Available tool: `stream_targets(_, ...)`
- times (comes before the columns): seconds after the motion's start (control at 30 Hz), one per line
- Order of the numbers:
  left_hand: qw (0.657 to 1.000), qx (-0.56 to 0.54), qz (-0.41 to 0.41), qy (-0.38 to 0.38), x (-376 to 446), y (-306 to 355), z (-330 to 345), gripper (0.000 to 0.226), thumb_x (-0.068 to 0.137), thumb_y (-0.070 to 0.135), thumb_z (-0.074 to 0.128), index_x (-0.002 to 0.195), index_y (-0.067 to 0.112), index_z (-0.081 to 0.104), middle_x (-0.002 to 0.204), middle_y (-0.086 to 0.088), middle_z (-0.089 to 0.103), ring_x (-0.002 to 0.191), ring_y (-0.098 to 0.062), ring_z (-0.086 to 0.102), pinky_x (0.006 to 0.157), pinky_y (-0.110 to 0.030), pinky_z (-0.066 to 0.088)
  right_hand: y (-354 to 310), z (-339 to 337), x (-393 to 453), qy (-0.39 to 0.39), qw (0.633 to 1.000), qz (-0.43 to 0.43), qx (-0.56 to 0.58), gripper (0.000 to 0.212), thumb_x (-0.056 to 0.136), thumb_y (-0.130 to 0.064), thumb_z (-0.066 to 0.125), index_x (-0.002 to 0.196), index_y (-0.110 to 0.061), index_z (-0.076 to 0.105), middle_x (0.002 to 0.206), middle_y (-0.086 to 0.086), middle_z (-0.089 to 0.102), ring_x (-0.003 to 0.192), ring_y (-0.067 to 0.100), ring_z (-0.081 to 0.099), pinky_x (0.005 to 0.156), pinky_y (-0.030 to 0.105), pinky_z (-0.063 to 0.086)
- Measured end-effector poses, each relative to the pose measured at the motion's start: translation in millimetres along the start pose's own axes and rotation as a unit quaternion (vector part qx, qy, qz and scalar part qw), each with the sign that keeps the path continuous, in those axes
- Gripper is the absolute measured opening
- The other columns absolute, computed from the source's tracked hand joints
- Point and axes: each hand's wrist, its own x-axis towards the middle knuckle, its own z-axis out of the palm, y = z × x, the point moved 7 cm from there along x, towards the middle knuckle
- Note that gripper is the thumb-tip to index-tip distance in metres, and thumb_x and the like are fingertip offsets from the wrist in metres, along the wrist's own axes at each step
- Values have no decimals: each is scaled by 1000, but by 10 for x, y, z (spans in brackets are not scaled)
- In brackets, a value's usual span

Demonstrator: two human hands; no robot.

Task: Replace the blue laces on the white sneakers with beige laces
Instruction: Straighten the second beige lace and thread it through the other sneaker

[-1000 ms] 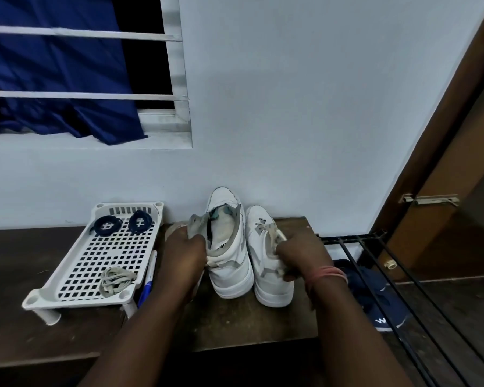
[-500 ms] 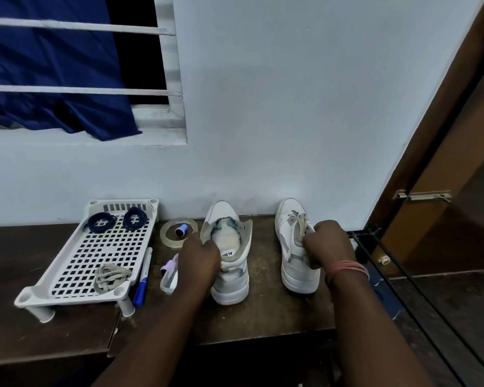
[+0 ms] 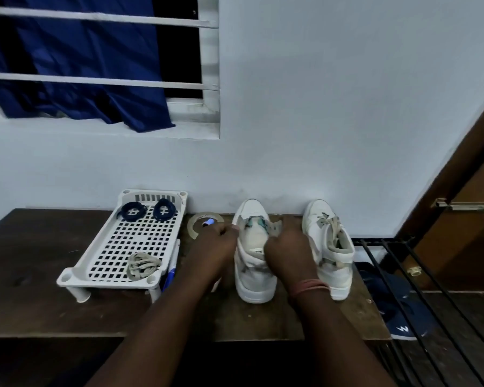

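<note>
Two white sneakers stand on a dark wooden table, toes toward the wall. The left sneaker has no lace, and its tongue is exposed. My left hand grips its left eyelet flap and my right hand grips its right flap. The right sneaker stands apart, threaded with a beige lace. On a white perforated tray lie two coiled blue laces and a loose beige lace bundle.
A tape roll lies by the wall beside my left hand. A blue pen lies along the tray's right side. A black bar rack with a dark blue shoe under it adjoins the table's right edge.
My right hand let go of the right sneaker, which now stands farther right, and moved onto the left sneaker. My left hand stayed on the left sneaker.
</note>
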Motion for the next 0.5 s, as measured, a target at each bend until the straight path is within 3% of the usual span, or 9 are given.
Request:
stream_targets(0.03,1000,-6,-4,-12,28,-43,-51,31,75,52,56,85,28,74,81,8,75,88,-20,71,92,-46,58,12,26,27,-8,1000,8,9,36,79,-20,51,114,-16,57,105,13,70,103,37,65,88,41,52)
stream_targets(0.1,999,-30,-16,-22,19,-37,-177,32,73,46,58,84,20,73,83,-1,75,79,-23,72,91,-56,59,16,46,78,-20,999,23,24,37,82,-10,56,118,-16,58,110,13,70,106,36,65,89,40,51)
stream_targets(0.2,999,-27,-44,-1,15,6,-506,20,91,18,58,86,7,73,83,-11,73,59,-21,71,79,-39,59,-41,15,100,-8,999,35,-9,31,86,-15,60,117,-12,57,113,19,68,107,40,63,87,42,49)
stream_targets(0.23,999,2,-45,16,48,1,-671,19,93,13,57,88,7,74,84,-11,74,61,-22,72,74,-38,58,-121,-35,87,23,997,17,-67,33,86,-18,61,118,-11,58,115,21,65,108,43,61,88,45,48)
stream_targets(0.3,993,92,-28,61,120,-6,-1054,18,92,11,57,91,17,74,95,-8,77,84,-27,74,80,-38,59,-398,-136,-3,110,979,-44,-165,38,87,-23,63,123,-13,61,117,21,61,110,48,56,91,52,44)
stream_targets(0.37,976,188,-29,102,139,-59,-1429,22,93,9,58,100,22,74,109,-5,75,99,-29,71,89,-39,58,-769,-103,-160,160,966,-145,-141,33,86,-26,62,117,-16,67,111,16,63,101,45,57,87,52,45)
stream_targets(0.43,953,272,-46,123,168,-174,-1706,26,93,5,57,109,16,74,113,-9,71,103,-31,69,89,-38,57,-1122,114,-294,114,963,-233,-74,25,82,-26,56,101,-17,71,96,11,67,88,40,60,80,49,50)
stream_targets(0.5,936,331,-73,91,205,-294,-1802,27,92,3,61,115,11,73,116,-14,70,107,-32,69,91,-39,57,-1439,536,-400,5,951,-302,-65,19,79,-25,56,87,-17,72,85,8,68,80,36,63,76,47,51)
